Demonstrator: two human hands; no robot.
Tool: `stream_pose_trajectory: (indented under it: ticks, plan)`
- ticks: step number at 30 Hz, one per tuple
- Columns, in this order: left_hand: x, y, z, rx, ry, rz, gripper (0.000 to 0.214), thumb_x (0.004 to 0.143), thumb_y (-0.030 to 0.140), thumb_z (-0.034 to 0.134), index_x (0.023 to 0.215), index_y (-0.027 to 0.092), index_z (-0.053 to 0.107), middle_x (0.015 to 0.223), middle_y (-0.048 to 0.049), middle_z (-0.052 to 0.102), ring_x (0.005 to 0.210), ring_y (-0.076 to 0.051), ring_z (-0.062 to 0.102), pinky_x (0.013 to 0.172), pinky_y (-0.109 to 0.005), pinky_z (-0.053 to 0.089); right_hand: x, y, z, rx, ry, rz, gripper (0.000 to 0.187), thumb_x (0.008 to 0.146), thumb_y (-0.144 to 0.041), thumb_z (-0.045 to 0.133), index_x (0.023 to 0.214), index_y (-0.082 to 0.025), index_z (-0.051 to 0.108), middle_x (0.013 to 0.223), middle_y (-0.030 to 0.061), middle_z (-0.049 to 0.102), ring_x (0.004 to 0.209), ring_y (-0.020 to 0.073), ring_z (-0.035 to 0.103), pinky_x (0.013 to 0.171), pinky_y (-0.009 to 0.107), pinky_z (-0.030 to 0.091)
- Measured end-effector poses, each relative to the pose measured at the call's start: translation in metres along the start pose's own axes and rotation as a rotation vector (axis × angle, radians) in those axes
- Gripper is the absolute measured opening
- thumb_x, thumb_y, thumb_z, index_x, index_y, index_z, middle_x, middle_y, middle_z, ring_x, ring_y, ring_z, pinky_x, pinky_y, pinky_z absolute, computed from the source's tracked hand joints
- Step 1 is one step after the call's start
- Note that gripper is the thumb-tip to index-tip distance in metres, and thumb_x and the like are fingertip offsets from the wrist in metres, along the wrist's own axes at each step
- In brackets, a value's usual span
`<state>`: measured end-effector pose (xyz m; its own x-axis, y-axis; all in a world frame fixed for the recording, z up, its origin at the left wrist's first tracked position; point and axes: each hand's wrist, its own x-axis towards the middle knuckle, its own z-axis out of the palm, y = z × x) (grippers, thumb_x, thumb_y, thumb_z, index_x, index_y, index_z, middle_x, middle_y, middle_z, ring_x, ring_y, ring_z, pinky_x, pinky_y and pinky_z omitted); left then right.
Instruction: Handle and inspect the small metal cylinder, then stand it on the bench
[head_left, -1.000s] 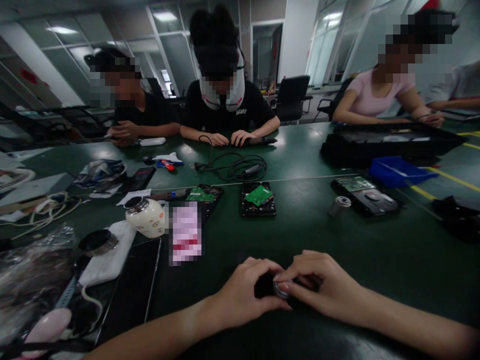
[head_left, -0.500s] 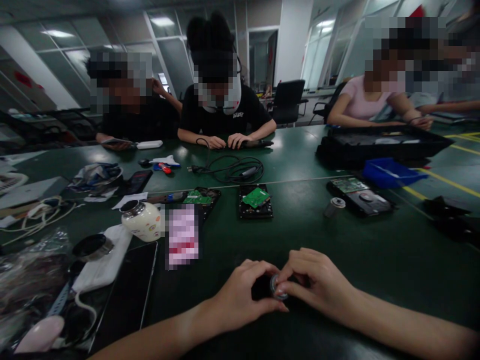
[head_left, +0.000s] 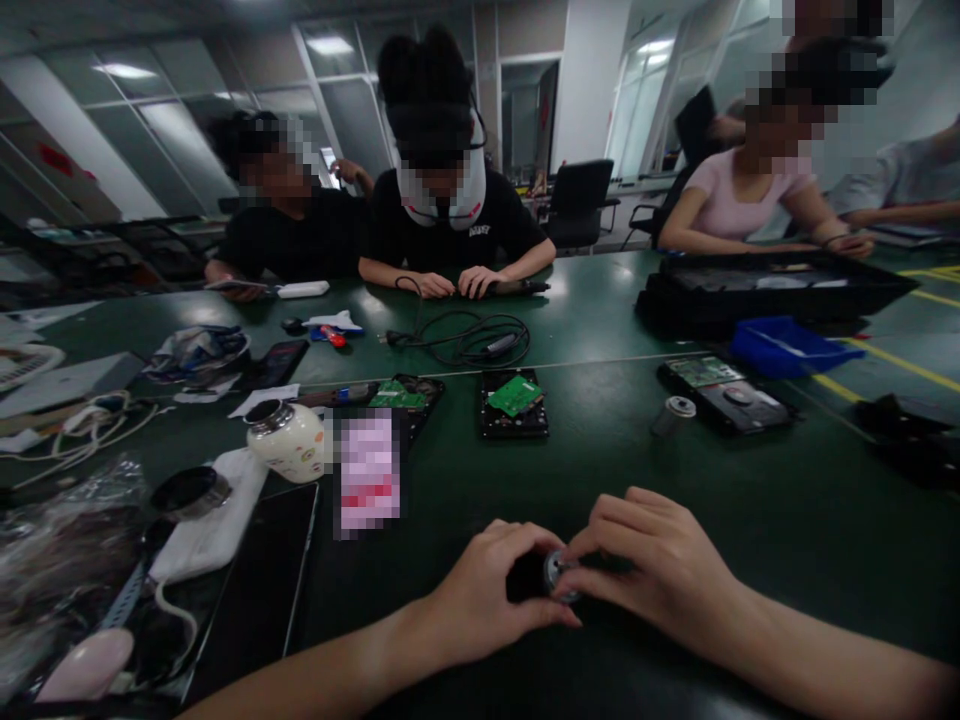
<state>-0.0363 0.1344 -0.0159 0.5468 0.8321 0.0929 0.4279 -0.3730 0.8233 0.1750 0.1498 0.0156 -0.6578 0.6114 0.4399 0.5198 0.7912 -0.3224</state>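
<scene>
Now: both hands meet at the near edge of the green worktop (head_left: 615,470). The left hand (head_left: 480,595) has its grip closed around the dark body of a small round part (head_left: 556,573). The right hand (head_left: 660,565) has its grip pinched on the part's silver end. The part sits between the hands, low over the worktop. Further off lies an open hard drive (head_left: 514,402). At left are a dark tablet (head_left: 262,585) and a pale jar (head_left: 289,440).

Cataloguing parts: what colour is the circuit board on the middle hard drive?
The circuit board is green, seen best in the head view.
</scene>
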Motion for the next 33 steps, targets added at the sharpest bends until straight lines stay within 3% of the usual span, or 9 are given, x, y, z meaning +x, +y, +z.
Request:
stream_pose_trajectory:
  ticks: [8,16,24,33]
  plan:
    - [-0.001,0.002,-0.001,-0.013,0.005,-0.002,0.044,0.069,0.040,0.081,0.104,0.022,0.062,0.098,0.0007,0.068,0.090,-0.019,0.061,0.080,-0.028,0.045,-0.003,-0.007,-0.001,-0.068,-0.020,-0.002,0.022,0.091,-0.040,0.058,0.083,-0.022,0.067,0.070,-0.0005,0.065,0.057,0.0129,0.053,0.056,0.029,0.029]
    - [0.000,0.001,0.000,-0.005,0.019,0.001,0.044,0.067,0.036,0.083,0.103,0.023,0.062,0.096,0.0026,0.068,0.088,-0.018,0.061,0.080,-0.027,0.043,-0.001,-0.011,0.001,-0.144,0.014,-0.147,0.034,0.103,-0.028,0.033,0.086,-0.018,0.061,0.069,0.0010,0.065,0.053,0.0125,0.050,0.055,0.030,0.028]
    - [0.000,0.002,0.001,-0.014,0.015,0.004,0.041,0.067,0.035,0.083,0.101,0.023,0.063,0.095,0.0033,0.068,0.087,-0.016,0.060,0.080,-0.026,0.042,-0.002,-0.004,0.000,-0.110,0.069,-0.210,0.022,0.099,-0.023,0.044,0.087,-0.017,0.060,0.070,0.0002,0.063,0.056,0.0123,0.051,0.057,0.030,0.028]
    - [0.000,0.001,-0.001,-0.013,0.004,-0.002,0.042,0.068,0.038,0.082,0.102,0.022,0.063,0.096,0.0023,0.068,0.088,-0.017,0.059,0.079,-0.026,0.043,-0.004,-0.002,0.002,0.048,-0.087,-0.077,0.009,0.094,-0.028,0.054,0.095,-0.021,0.060,0.081,-0.0009,0.065,0.066,0.0133,0.054,0.064,0.029,0.032]
